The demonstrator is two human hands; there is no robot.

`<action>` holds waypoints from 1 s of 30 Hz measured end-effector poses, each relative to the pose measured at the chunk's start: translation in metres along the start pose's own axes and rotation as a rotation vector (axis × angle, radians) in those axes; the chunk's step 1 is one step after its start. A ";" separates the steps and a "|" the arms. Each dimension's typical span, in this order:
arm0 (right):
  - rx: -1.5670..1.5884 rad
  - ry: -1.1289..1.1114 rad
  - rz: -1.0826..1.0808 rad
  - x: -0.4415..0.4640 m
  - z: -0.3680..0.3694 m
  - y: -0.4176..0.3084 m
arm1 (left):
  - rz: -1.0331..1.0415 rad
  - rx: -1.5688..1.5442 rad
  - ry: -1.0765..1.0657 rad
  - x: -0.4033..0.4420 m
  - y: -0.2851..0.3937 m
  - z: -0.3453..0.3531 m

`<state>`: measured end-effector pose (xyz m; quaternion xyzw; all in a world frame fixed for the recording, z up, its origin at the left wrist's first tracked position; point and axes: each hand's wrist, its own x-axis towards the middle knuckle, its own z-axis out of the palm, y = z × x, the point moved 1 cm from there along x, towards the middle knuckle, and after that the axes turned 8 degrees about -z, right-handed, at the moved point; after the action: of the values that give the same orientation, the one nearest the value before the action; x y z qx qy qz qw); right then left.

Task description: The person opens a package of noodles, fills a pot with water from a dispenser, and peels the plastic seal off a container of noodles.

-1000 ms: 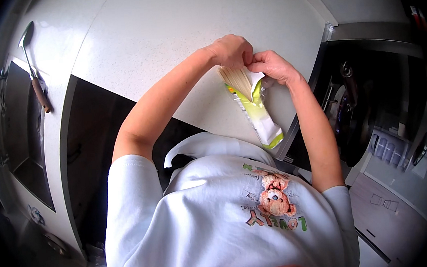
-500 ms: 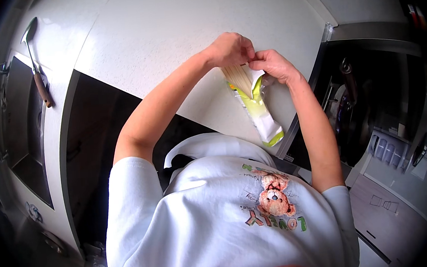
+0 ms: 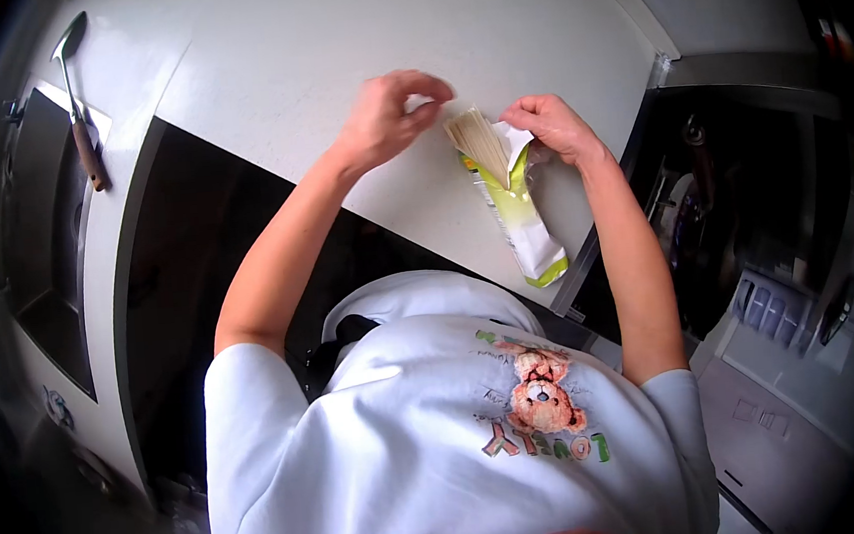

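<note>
A green and white packet lies slanted on the white counter, its upper end torn open. Pale, thin noodle-like sticks show at that opening. My right hand pinches the packet's white flap at the top right. To the left of the opening, apart from the packet, my left hand has its thumb and index finger curled together. What sits between those fingertips, if anything, is too small and blurred to tell.
A spatula with a wooden handle lies at the far left beside a sink. On the right is a dark recess with metal items. The counter's front edge runs diagonally below my hands.
My left hand has moved left, away from my right hand and the packet's opening. More of the sticks' upper ends now show. My right hand stays at the flap.
</note>
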<state>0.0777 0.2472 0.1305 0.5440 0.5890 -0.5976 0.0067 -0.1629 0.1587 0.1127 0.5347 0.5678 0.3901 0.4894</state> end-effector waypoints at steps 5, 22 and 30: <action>-0.062 0.033 0.018 -0.006 -0.002 -0.014 | -0.282 -0.196 0.161 -0.072 -0.031 -0.019; -0.271 -0.092 -1.151 -0.151 0.131 -0.053 | -0.856 -0.634 0.876 -0.408 -0.126 0.183; -0.569 -0.653 -1.084 -0.210 0.235 0.025 | -0.991 -0.734 1.077 -0.523 -0.142 0.283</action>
<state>0.0285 -0.0601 0.1840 -0.0576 0.8793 -0.4720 0.0266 0.0543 -0.3988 -0.0131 -0.2334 0.7315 0.4930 0.4090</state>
